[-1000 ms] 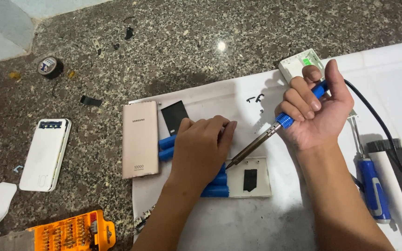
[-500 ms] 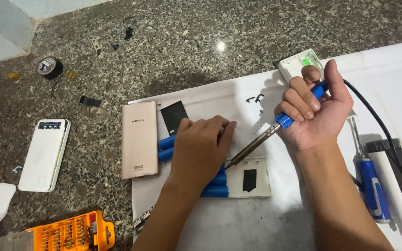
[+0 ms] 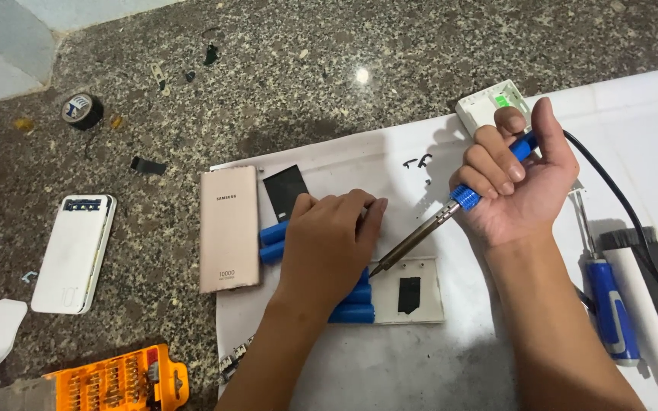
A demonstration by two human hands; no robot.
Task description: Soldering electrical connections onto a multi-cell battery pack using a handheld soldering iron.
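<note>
My left hand (image 3: 330, 242) lies flat over a pack of blue cylindrical battery cells (image 3: 352, 312) on a white sheet (image 3: 420, 358), pressing them down. My right hand (image 3: 515, 183) grips a soldering iron (image 3: 420, 236) by its blue handle. The iron's metal tip points down-left and meets the cells at the edge of my left hand. A white panel with a black square patch (image 3: 413, 293) lies right beside the cells. A gold power bank case (image 3: 228, 227) rests to the left of them, and a black rectangular piece (image 3: 283, 186) lies just above.
A white power bank (image 3: 74, 253) lies on the granite at left, a roll of black tape (image 3: 81, 109) further up. An orange screwdriver bit set (image 3: 119, 378) sits at the bottom left. A blue-handled screwdriver (image 3: 607, 304) and a small white device (image 3: 489, 106) lie at right.
</note>
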